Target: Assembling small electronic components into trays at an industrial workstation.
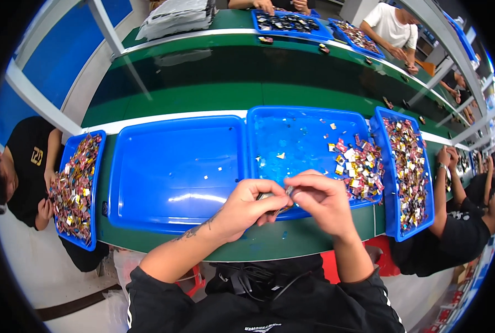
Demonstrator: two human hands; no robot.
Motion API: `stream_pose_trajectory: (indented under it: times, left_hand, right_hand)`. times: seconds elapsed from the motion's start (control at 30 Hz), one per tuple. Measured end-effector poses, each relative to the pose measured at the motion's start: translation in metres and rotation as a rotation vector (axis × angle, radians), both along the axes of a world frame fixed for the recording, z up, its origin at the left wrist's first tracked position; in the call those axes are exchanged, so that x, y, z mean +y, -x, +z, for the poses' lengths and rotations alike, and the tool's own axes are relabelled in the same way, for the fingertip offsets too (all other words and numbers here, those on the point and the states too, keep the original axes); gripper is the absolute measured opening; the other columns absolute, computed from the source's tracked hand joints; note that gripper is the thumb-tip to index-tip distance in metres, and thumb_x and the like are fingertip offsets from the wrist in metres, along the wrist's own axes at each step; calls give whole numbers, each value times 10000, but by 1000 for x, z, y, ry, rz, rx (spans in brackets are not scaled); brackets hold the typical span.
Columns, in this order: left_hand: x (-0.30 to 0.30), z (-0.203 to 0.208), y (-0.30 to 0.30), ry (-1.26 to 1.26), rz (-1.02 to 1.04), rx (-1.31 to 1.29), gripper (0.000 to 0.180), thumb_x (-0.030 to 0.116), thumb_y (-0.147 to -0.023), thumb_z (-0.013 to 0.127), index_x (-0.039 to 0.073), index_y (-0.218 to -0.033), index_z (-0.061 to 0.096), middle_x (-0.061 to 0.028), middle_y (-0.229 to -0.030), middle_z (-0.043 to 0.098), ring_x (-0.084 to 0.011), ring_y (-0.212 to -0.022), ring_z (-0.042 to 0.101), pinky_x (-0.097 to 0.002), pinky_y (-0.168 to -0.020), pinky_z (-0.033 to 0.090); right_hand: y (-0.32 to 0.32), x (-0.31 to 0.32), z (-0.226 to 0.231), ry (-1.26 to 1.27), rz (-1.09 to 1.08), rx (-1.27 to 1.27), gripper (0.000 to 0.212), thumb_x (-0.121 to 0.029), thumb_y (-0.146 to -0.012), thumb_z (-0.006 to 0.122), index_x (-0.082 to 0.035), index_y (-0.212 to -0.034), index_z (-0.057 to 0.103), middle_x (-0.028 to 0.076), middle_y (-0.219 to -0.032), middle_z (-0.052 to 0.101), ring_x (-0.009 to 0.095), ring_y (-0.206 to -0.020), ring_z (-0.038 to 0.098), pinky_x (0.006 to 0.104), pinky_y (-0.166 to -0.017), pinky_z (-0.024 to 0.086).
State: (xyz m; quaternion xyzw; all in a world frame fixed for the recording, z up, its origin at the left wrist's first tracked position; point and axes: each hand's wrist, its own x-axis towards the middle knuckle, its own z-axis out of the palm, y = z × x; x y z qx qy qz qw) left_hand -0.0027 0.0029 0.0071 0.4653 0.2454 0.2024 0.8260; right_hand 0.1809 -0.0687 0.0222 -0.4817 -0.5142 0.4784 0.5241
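My left hand (251, 204) and my right hand (324, 201) meet over the near edge of a blue tray (308, 114). Fingers of both are pinched together around a small piece, mostly hidden, whose kind I cannot make out. In that tray's right part lies a heap of small wired parts (363, 169), white, yellow and reddish, with loose bits scattered to the left of it. Beside it on the left is another blue tray (175, 161) with only a few tiny bits on its bottom.
Narrow blue trays heaped with similar parts stand at the left (78, 191) and right (407, 172). Beyond runs a dark green conveyor belt (203, 72) with a few parts on it. Co-workers sit on both sides and across; grey bags (178, 19) are stacked far left.
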Motion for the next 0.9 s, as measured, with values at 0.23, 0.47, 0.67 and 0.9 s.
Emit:
stream_pose_trajectory:
  times: [0.23, 0.47, 0.67, 0.9]
  left_hand:
    - [3, -9, -3, -756, 563, 49, 318, 20, -940, 522, 7, -1237, 410, -82, -974, 579, -85, -748, 559, -203, -570, 452]
    - [4, 7, 11, -609, 414, 178, 254, -70, -852, 625, -22, -1081, 528, -112, -929, 676, -120, -859, 650, -199, -687, 507]
    - [2, 1, 3, -311, 230, 36, 217, -10, -851, 686, -77, -1051, 632, -125, -991, 676, -119, -868, 644, -230, -732, 531]
    - [1, -6, 4, -227, 254, -93, 349, 26, -926, 599, -85, -1254, 550, -130, -1128, 641, -154, -991, 631, -258, -859, 524]
  right_hand:
    - [-12, -9, -14, -204, -156, 209, 154, 49, -861, 633, 40, -1015, 633, 91, -979, 631, 160, -889, 628, 283, -828, 519]
    - [-9, -18, -9, 116, 8, 169, 122, 22, -845, 675, 34, -966, 669, 80, -1014, 646, 150, -976, 634, 282, -857, 546]
    - [11, -11, -5, 71, -60, -54, 114, 12, -837, 689, 30, -948, 674, 95, -1101, 588, 158, -972, 639, 276, -809, 564]
    - [12, -7, 2, -127, -232, -133, 153, 98, -770, 694, 39, -912, 694, 104, -1025, 608, 160, -933, 617, 253, -768, 528]
